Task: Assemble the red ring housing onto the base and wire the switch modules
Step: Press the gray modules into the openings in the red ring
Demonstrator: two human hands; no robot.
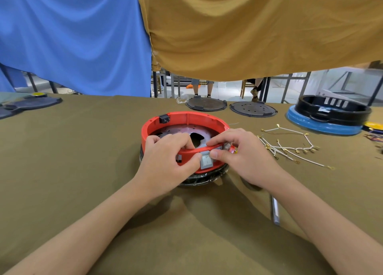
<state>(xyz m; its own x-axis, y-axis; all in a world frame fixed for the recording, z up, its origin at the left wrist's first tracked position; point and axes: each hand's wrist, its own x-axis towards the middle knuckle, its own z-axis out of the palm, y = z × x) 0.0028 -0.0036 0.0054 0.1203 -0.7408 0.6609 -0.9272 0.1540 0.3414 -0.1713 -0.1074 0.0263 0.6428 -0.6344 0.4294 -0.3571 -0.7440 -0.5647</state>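
On the olive table (83,150), your left hand (165,160) and right hand (244,156) both clamp the red ring (186,117), thumbs pinching its grey switch (206,162).

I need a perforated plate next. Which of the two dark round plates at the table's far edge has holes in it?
The right-hand plate, nearer the black ring on the blue disc, shows a scatter of small holes. The left plate looks solid.

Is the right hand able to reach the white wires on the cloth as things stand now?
Probably yes. The white wires lie uncovered just right of the right hand, nothing between them, but that hand now pinches the grey switch and must let go first.
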